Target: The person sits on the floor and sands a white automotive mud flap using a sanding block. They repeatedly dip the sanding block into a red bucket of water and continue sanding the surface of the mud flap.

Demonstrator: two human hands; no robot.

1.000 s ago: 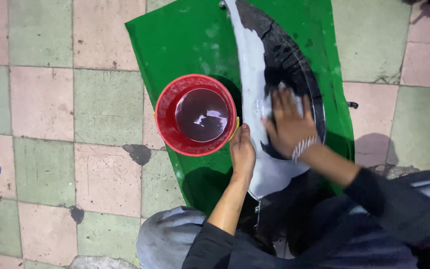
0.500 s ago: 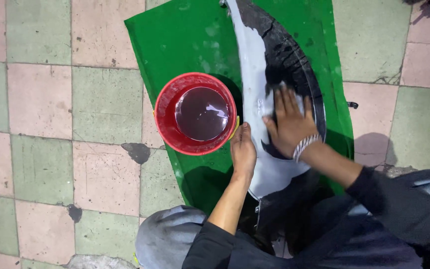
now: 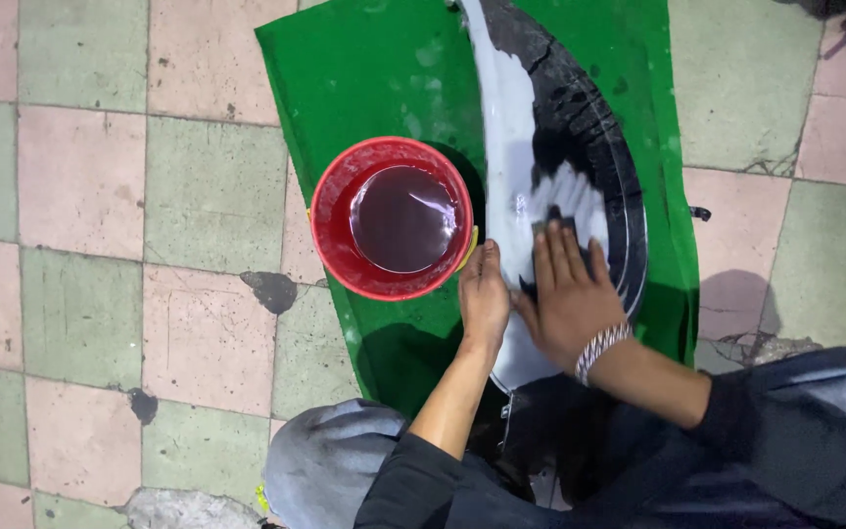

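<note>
While left hand (image 3: 485, 299) steadies its edge, right hand (image 3: 568, 294), grip open, lies flat on curved panel (image 3: 511, 147).

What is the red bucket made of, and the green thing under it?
The red bucket looks like smooth plastic: its rim is glossy and evenly coloured. The green sheet looks like thin plastic or coated board, since it lies flat with a slight sheen; which one is unclear.
</note>
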